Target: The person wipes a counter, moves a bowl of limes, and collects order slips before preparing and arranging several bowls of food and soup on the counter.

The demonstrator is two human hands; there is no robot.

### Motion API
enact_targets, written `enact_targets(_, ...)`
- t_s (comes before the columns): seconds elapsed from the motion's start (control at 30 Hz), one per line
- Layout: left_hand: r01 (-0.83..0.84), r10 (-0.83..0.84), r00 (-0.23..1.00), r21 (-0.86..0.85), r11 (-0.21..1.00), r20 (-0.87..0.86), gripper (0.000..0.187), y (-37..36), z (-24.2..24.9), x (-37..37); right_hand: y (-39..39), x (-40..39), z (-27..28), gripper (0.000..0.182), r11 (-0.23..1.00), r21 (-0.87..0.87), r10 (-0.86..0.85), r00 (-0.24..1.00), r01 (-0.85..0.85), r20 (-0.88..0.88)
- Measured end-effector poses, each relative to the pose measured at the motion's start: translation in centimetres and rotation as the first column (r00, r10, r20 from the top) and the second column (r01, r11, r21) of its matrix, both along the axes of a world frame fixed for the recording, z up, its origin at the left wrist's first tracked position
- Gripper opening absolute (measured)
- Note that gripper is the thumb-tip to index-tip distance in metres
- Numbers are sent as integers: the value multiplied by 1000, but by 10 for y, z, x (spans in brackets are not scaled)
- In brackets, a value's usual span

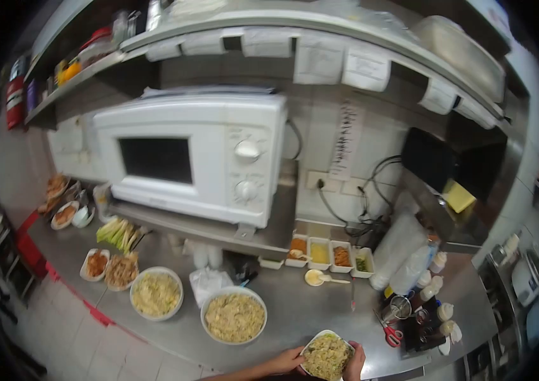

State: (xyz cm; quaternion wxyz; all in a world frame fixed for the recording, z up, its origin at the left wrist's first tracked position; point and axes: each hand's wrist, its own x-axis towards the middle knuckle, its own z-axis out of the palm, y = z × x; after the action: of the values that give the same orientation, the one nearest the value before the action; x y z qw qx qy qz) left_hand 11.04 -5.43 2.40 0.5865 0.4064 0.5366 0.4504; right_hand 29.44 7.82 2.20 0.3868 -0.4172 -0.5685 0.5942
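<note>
Between my two hands, at the front edge of the steel counter, is a small white bowl (328, 355) filled with a pale yellow-green chopped mixture. My left hand (289, 360) grips its left rim. On the opposite side, my right hand (354, 363) is closed around the right rim. To the left stands a large white bowl (236, 315) heaped with a similar mixture, and a second large bowl (156, 293) sits further left. Neither hand touches those two. Red-handled scissors (392, 335) lie right of my hands.
A white microwave (193, 152) rests on a raised steel shelf. Several small seasoning tubs (341, 256) line the wall, with a small dish and spoon (315, 277) before them. Squeeze bottles (431, 289) crowd the right. Green stalks (118, 235) and small bowls of food (95, 264) lie left.
</note>
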Motion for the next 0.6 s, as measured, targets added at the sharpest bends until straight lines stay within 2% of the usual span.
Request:
enact_targets(0.03, -54, 54, 998, -7, 999, 27, 43, 7, -11, 4, 0, 6, -5, 40, 999, 33, -33, 994, 30, 103)
enact_targets(0.07, -18, 16, 999, 36, 999, 47, 39, 13, -25, 4, 3, 5, -13, 35, 991, -129, -36, 990, 18, -139)
enact_targets(0.1, 7, -12, 998, 79, 997, 65, 36, 16, -40, 5, 7, 12, -17, 36, 999, 27, -24, 999, 23, 45)
enact_targets(0.17, -26, -3, 968, 110, 994, 250, 38, 24, -50, 7, 27, 13, -50, 40, 964, -263, -36, 967, -32, -252)
enact_targets(0.2, 24, -45, 978, 101, 995, 206, 47, 18, -29, 1, 34, 14, -51, 40, 955, -281, 33, 974, -96, -223)
enact_targets(0.23, 81, -94, 983, 91, 993, 156, 56, 7, -1, -10, 43, 18, -50, 40, 972, -154, 173, 984, -176, -34)
enact_targets(0.27, 17, -31, 985, 81, 997, 170, 56, -6, 16, -21, 50, 19, -41, 39, 960, -28, 279, 948, -278, 154)
enact_targets(0.3, 13, -14, 995, 3, 1000, 101, 57, -17, 31, -34, 59, 19, -28, 39, 916, 92, 340, 878, -390, 337)
enact_targets(0.33, 14, -12, 999, -75, 997, 32, 57, -28, 45, -48, 68, 19, -15, 39, 842, 198, 350, 787, -502, 508)
enact_targets(0.37, -20, 23, 999, -77, 997, 36, 57, -45, 57, -66, 78, 17, -5, 39, 740, 285, 310, 685, -610, 659)
enact_targets(0.4, -29, 28, 997, 7, 1000, 78, 55, -71, 70, -84, 87, 15, 1, 39, 722, 284, 330, 675, -631, 660)
enact_targets(0.43, -35, 24, 993, 92, 995, 118, 52, -97, 83, -102, 96, 16, 2, 38, 680, 214, 324, 550, -701, 770)
enact_targets(0.47, -151, 144, 986, 74, 986, 85, 48, -128, 97, -119, 106, 18, 3, 37, 642, 135, 302, 411, -755, 860)
enact_targets(0.5, -262, 259, 965, 60, 963, 49, 44, -160, 110, -136, 116, 16, 2, 37, 630, 136, 307, 406, -765, 861)
enact_targets(0.57, -524, 524, 852, 48, 850, 8, 36, -214, 101, -179, 126, 9, -1, 38, 714, -106, 413, 294, -692, 862)
enact_targets(0.6, -649, 650, 758, 28, 760, -56, 32, -240, 100, -199, 107, 6, 18, 41, 692, 29, 384, 402, -721, 831)
